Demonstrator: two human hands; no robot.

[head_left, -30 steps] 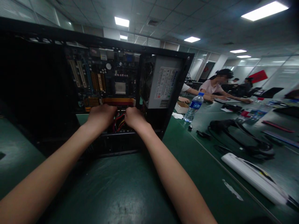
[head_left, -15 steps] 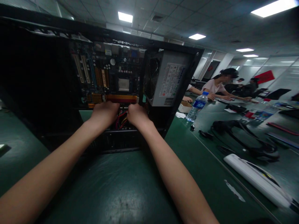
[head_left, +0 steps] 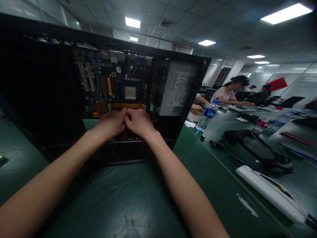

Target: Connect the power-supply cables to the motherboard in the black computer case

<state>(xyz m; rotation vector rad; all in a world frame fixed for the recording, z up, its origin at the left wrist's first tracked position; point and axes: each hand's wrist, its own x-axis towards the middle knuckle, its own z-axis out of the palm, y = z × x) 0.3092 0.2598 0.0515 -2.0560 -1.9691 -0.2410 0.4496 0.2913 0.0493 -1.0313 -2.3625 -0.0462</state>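
An open black computer case [head_left: 188,127] stands in front of me, its inside facing my way. Both my hands reach in at the lower edge of the motherboard [head_left: 121,77], just below the orange memory slots [head_left: 128,105]. My left hand [head_left: 112,122] is closed, fingertips turned inward and hidden. Beside it, my right hand [head_left: 140,122] is closed too, its thumb and forefinger touching the left hand. What the fingers grip cannot be made out. Dark and reddish cables [head_left: 123,135] show a little beneath the hands. A grey power supply [head_left: 177,89] sits to their right.
On the green table [head_left: 119,205] to the right are a water bottle [head_left: 207,115], a small cardboard box [head_left: 194,115], a black headset-like strap [head_left: 257,148] and a white power strip [head_left: 269,193]. A person [head_left: 230,91] sits farther back.
My right hand has moved left until it meets my left hand, covering most of the coloured cables that showed between them. The view has shifted slightly.
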